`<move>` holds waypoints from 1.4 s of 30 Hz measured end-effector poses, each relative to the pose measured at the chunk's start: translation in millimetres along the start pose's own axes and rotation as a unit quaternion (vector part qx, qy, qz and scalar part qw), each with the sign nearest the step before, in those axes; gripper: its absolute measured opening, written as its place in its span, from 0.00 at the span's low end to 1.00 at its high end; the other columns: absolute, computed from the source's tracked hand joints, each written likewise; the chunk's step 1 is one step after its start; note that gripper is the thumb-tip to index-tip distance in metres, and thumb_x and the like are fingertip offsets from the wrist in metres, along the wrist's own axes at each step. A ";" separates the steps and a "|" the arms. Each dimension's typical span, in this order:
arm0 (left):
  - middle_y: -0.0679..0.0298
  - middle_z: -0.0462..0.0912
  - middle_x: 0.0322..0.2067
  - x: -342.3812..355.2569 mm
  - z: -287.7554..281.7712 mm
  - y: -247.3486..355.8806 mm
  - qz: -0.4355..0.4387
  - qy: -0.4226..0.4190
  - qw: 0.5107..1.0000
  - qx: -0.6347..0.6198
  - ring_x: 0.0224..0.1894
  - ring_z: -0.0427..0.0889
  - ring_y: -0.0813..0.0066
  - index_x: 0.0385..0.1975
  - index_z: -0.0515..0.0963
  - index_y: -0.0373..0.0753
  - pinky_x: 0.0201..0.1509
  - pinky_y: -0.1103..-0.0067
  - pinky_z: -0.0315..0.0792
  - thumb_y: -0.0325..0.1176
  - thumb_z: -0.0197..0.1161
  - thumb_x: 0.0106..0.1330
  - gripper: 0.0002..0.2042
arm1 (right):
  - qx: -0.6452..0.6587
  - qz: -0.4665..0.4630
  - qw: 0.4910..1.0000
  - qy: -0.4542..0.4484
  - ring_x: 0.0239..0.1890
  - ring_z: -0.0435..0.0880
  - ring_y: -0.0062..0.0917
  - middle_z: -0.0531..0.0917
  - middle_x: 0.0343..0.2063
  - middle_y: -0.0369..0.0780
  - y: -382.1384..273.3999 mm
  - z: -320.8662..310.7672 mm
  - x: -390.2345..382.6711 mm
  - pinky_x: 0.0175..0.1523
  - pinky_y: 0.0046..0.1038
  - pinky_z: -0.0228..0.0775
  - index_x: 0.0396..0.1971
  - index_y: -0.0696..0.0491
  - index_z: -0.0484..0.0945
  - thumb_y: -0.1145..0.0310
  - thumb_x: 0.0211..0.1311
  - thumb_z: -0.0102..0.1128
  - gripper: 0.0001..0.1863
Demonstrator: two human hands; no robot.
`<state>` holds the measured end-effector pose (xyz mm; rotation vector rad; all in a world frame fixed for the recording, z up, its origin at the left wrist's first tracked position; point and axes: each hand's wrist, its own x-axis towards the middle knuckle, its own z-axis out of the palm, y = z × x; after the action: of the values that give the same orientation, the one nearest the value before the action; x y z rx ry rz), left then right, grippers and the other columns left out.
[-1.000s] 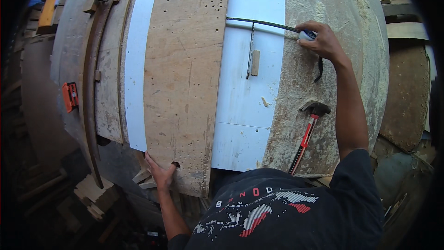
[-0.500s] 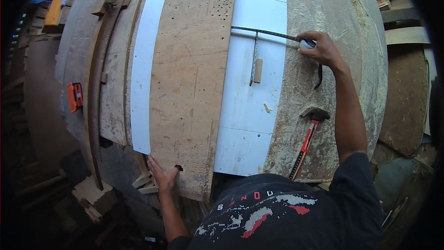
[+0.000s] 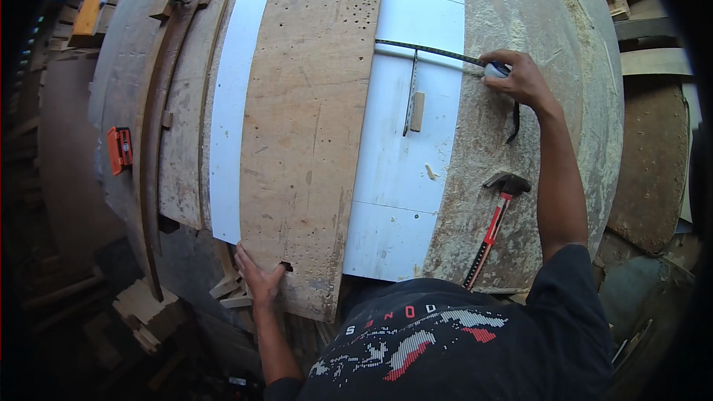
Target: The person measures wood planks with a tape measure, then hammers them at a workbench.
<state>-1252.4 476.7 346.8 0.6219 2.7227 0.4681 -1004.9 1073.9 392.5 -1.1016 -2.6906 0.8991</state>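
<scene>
Right hand and left hand well apart. Right clamped on one tape measure; one blade out leftward to edge of one pocked board. Left at board's near-left corner; can't tell if gripping or resting. Risk: blade could slip, should right hand tug or board shift. One hammer, nearside of right hand.

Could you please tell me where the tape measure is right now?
In the head view, right of centre: the right hand holds the tape measure, its blade crossing the white panel to the brown board.
</scene>
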 end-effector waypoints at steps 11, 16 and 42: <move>0.48 0.61 0.57 -2.5 0.0 0.3 -0.005 0.001 1.000 -0.009 0.61 0.61 0.45 0.67 0.49 0.35 0.64 0.54 0.54 0.38 0.73 0.34 0.55 | 0.002 0.009 1.000 -0.008 0.46 0.82 0.34 0.84 0.43 0.45 0.5 -1.2 -0.4 0.55 0.32 0.73 0.45 0.54 0.83 0.67 0.44 0.70 0.23; 0.48 0.61 0.58 -1.2 -2.5 0.8 -0.013 -0.008 1.000 -0.020 0.62 0.61 0.46 0.67 0.49 0.36 0.66 0.54 0.51 0.38 0.73 0.34 0.55 | 0.005 0.013 1.000 -0.016 0.46 0.82 0.35 0.84 0.43 0.46 -4.7 -3.4 0.8 0.55 0.32 0.73 0.45 0.54 0.83 0.67 0.44 0.69 0.23; 0.48 0.63 0.57 -1.3 -3.0 3.7 -0.014 0.006 0.999 -0.029 0.61 0.62 0.45 0.67 0.50 0.37 0.64 0.53 0.53 0.38 0.71 0.33 0.54 | 0.004 0.024 1.000 -0.014 0.46 0.83 0.36 0.84 0.43 0.46 -5.7 -4.1 -0.3 0.55 0.32 0.73 0.44 0.54 0.83 0.66 0.44 0.70 0.23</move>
<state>-1251.0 478.5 351.2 0.5679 2.7135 0.5441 -1006.9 1072.4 399.1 -1.1662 -2.6905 0.9392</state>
